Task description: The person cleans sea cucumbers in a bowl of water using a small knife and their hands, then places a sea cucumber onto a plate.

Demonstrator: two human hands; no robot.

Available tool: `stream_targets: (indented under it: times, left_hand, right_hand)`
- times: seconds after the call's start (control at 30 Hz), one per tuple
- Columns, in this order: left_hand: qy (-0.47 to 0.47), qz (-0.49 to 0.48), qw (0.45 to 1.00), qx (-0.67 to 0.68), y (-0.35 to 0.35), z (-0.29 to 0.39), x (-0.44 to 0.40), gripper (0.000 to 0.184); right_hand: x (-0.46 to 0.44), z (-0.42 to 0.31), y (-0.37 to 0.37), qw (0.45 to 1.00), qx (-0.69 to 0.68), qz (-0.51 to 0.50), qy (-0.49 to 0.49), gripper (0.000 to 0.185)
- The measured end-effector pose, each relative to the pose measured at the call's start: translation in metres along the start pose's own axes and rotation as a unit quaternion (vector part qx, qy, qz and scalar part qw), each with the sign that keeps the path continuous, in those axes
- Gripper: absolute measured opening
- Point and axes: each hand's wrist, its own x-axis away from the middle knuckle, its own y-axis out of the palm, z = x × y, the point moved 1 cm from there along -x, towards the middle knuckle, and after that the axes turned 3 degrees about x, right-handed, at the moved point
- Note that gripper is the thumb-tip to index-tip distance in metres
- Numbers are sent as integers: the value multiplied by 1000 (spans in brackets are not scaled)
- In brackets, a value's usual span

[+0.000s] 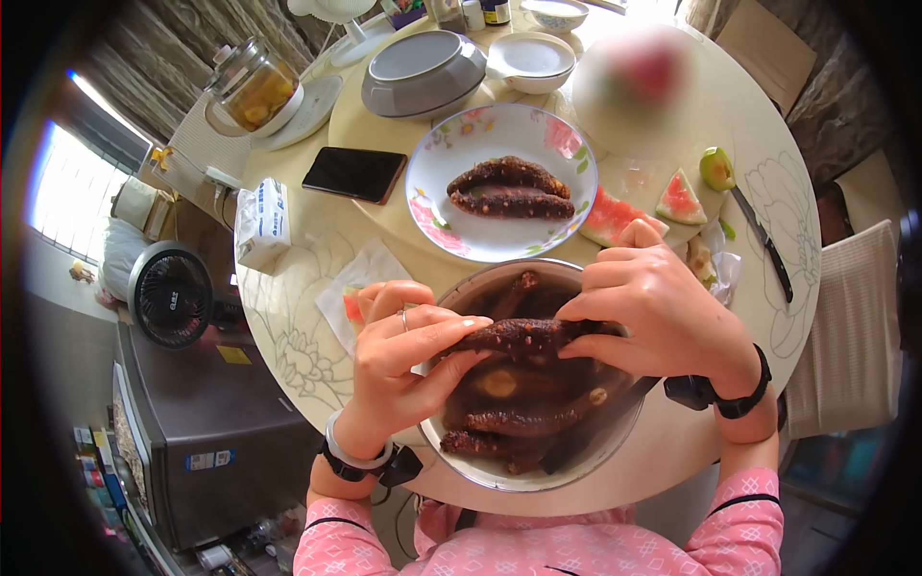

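A dark brown, bumpy sausage-like piece is held level above a bowl of brown liquid. My left hand pinches its left end between thumb and fingers. At the other end, my right hand grips it the same way. More dark pieces lie in the liquid, partly sunk, and a dark flat handle-like object leans at the bowl's right side. Just behind the bowl, a floral plate bears two similar dark pieces, lying side by side.
Watermelon slices, a green fruit piece and a black-handled knife lie at the right. On the left are a phone, a tissue pack and a glass teapot. Covered grey dish and white bowls stand behind.
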Motion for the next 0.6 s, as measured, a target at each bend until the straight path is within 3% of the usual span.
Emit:
stream_targets:
  times: [0.1, 0.27, 0.33, 0.47, 0.6]
  left_hand:
    - [-26, -8, 999, 41, -2, -8, -1, 32]
    - [-79, 33, 989, 121, -7, -19, -1, 28]
    - [-234, 103, 939, 231, -8, -27, 0, 26]
    - [-126, 107, 976, 140, -8, -47, -28, 24]
    - [-123, 98, 984, 79, -1, -60, -56, 26]
  right_hand:
    - [1, 4, 1, 1000, -19, -11, 7, 24]
    - [6, 1, -21, 995, 42, 78, 37, 43]
    - [9, 3, -26, 991, 60, 116, 35, 44]
    - [14, -1, -36, 987, 84, 123, 68, 40]
    - [19, -8, -32, 985, 148, 81, 30, 25]
